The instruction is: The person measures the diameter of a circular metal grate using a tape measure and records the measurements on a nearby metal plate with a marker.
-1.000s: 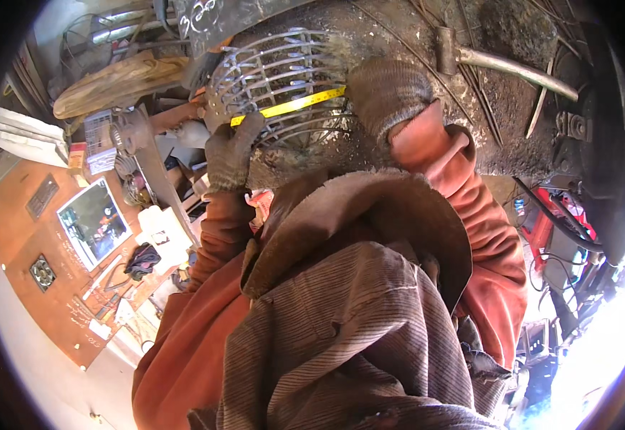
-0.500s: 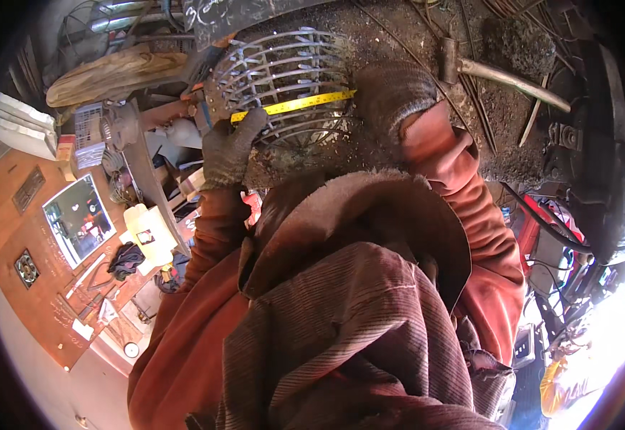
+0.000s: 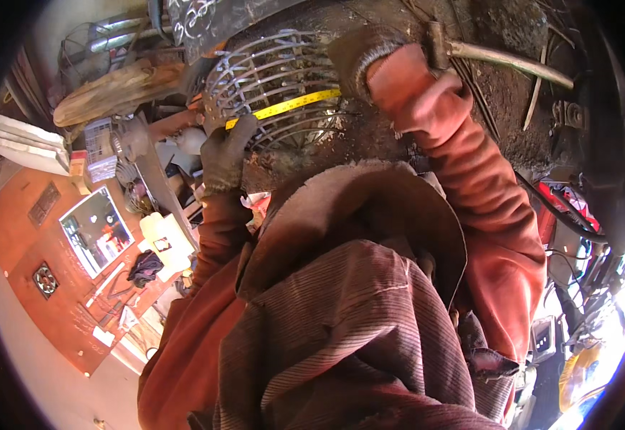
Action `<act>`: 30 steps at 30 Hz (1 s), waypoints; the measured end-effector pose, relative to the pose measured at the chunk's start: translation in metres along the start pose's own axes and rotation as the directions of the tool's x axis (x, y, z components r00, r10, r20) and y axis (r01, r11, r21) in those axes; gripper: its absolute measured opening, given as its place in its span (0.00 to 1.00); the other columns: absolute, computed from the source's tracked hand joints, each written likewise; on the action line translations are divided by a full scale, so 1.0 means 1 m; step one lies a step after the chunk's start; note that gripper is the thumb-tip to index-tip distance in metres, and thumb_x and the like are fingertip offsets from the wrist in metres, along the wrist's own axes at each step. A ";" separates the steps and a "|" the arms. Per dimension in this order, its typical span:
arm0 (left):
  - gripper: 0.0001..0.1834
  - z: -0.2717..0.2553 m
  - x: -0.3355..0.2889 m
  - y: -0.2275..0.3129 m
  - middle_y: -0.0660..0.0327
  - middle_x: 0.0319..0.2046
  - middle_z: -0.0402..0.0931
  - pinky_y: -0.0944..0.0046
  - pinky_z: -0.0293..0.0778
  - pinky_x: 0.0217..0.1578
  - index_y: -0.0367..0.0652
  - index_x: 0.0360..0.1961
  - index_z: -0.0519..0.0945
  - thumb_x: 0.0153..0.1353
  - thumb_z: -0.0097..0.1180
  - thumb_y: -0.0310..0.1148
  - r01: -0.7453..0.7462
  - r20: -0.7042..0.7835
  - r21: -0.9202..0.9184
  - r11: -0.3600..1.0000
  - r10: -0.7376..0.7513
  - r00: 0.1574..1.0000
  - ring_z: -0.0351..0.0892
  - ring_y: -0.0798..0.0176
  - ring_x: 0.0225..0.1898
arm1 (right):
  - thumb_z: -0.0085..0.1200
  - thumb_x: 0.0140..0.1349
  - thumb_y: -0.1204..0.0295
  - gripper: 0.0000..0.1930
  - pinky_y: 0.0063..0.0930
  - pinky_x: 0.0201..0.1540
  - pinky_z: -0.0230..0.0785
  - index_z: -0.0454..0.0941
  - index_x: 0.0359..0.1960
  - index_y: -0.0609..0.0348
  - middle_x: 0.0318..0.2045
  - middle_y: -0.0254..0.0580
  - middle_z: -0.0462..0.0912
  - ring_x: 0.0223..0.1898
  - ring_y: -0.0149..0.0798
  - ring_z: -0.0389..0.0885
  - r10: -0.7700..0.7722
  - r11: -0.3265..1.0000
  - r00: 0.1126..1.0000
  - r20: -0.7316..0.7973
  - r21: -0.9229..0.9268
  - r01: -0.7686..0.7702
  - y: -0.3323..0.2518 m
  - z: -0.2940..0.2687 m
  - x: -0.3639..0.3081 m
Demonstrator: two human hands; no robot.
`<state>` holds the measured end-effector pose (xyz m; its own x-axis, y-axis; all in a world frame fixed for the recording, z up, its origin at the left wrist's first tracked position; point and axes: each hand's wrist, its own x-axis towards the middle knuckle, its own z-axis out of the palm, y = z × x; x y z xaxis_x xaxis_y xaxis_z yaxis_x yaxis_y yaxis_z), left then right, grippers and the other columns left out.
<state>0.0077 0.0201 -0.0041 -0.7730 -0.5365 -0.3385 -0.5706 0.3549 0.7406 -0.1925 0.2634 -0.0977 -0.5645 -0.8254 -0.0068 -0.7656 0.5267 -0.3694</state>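
A yellow tape measure [image 3: 294, 105] stretches slantwise across a curved grate of grey metal bars [image 3: 273, 68]. My gloved left hand [image 3: 225, 150] is at the grate's near left corner, its thumb and fingers closed on the tape's left end. At the tape's other end is my gloved right hand [image 3: 368, 56], bent over the far right side of the grate. The tape runs up to that glove, whose fingers are mostly hidden behind the hand and cuff. Both my arms wear reddish-brown sleeves.
A hammer [image 3: 502, 61] with a wooden handle lies right of my right hand, near thin metal rods [image 3: 476, 107]. A dark plate with chalk marks [image 3: 219, 21] adjoins the grate's far edge. To the left are a weathered piece of wood [image 3: 115, 92] and an orange-brown board [image 3: 36, 244].
My right hand has moved up and to the left, its forearm now reaching farther over the bench. My left hand stays on the tape's end. The whole view has shifted slightly.
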 end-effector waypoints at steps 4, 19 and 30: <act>0.35 -0.007 0.006 0.000 0.57 0.42 0.86 0.63 0.76 0.40 0.28 0.52 0.84 0.61 0.71 0.54 0.064 0.025 0.046 0.997 -0.065 0.998 0.80 0.66 0.37 | 0.55 0.63 0.69 0.10 0.49 0.33 0.77 0.84 0.33 0.64 0.29 0.54 0.83 0.31 0.56 0.84 -0.980 -0.134 -0.172 0.099 0.306 0.943 0.015 0.021 0.066; 0.30 -0.004 0.005 0.001 0.62 0.30 0.79 0.64 0.71 0.30 0.35 0.40 0.85 0.61 0.71 0.58 0.150 -0.054 0.023 0.988 -0.149 0.987 0.75 0.66 0.28 | 0.56 0.61 0.69 0.09 0.49 0.34 0.76 0.83 0.33 0.63 0.29 0.53 0.83 0.31 0.56 0.83 -0.976 0.214 0.216 0.003 0.157 0.964 0.018 0.019 0.074; 0.33 0.008 -0.008 0.016 0.59 0.36 0.82 0.63 0.78 0.34 0.32 0.48 0.84 0.62 0.70 0.56 0.040 -0.070 -0.030 0.999 -0.042 0.997 0.81 0.64 0.32 | 0.57 0.59 0.69 0.09 0.49 0.34 0.75 0.82 0.33 0.63 0.29 0.53 0.82 0.32 0.55 0.83 -0.917 0.394 0.399 -0.010 0.128 0.910 0.020 0.006 0.068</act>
<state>0.0030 0.0361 0.0059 -0.7272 -0.6030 -0.3281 -0.5926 0.3103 0.7433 -0.2444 0.2162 -0.1106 0.4740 -0.8102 0.3449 -0.7763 -0.5693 -0.2707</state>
